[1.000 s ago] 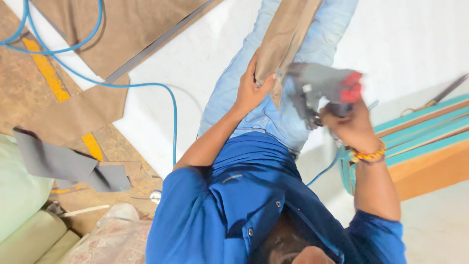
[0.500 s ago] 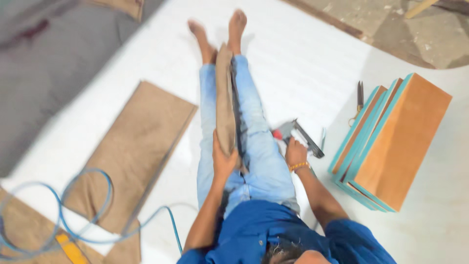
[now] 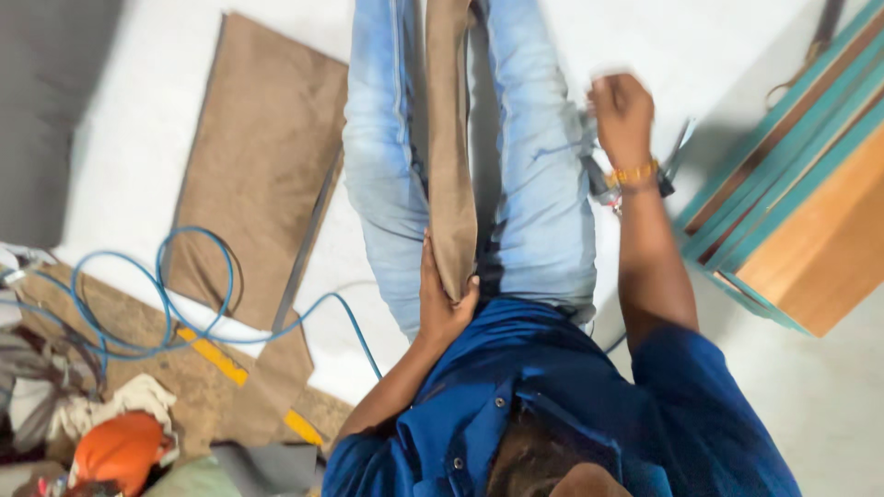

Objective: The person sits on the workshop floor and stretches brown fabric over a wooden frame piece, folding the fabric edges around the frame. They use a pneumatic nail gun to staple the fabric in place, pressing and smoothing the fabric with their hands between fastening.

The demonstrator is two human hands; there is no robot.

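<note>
Head view, looking down on a seated person in a blue shirt (image 3: 552,405) and pale jeans (image 3: 387,156), legs stretched out over a white floor (image 3: 138,138).

Left hand (image 3: 442,299): fingers wrapped together around the near end of a long brown fabric-covered strip (image 3: 449,138). Thumb on the strip's right edge, remaining fingers on its left edge. From the fingers the strip runs away along the gap between the legs and out of the top of the frame.

Right hand (image 3: 623,115): fingers curled shut, raised beside the right thigh. A dark tool (image 3: 599,179) shows just under the wrist, blurred; cannot tell how the fingers sit on it. Beaded orange bracelet (image 3: 633,173) on the wrist.

To the right of the right-hand fingers: stacked wooden panels with teal edges (image 3: 792,221), near but apart.

To the left of the left-hand fingers: a flat brown fabric piece (image 3: 258,166) on the floor, a dark metal bar (image 3: 308,244) along its edge, and a looping blue hose (image 3: 184,304). Further left, an orange cloth bundle (image 3: 120,451).
</note>
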